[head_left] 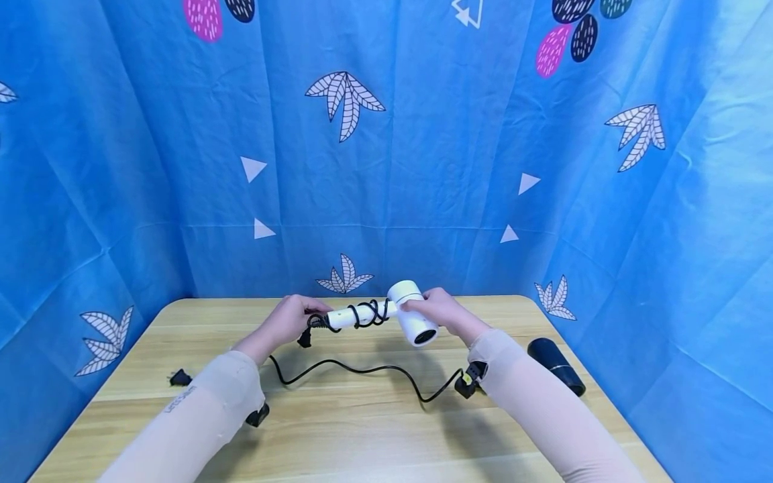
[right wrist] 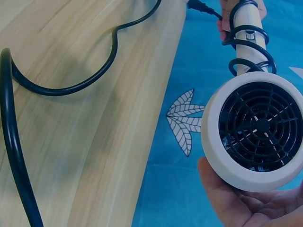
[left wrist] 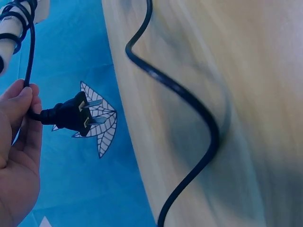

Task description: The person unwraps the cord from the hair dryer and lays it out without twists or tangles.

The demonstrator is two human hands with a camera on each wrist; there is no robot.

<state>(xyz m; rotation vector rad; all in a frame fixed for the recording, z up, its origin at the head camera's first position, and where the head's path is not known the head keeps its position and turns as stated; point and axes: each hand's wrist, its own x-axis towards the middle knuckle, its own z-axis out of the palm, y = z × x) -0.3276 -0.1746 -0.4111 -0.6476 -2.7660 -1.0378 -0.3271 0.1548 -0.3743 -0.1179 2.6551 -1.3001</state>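
Note:
A white hair dryer (head_left: 418,327) is held above the far part of the table, its handle pointing left. Its black cord (right wrist: 251,43) winds several times around the handle. My right hand (head_left: 443,310) grips the dryer's barrel; in the right wrist view the round black intake grille (right wrist: 262,125) faces the camera. At the handle's lower end, my left hand (head_left: 290,318) pinches the cord between thumb and fingers, close to the two-pin plug (left wrist: 73,113). The plug's metal prongs point away from that hand.
A black cylinder (head_left: 555,365) lies at the right side of the wooden table (head_left: 362,429). Toward the left edge sits a small black object (head_left: 180,378). Another black cable (head_left: 362,370) loops between my forearms. Blue printed curtains (head_left: 386,168) surround the table.

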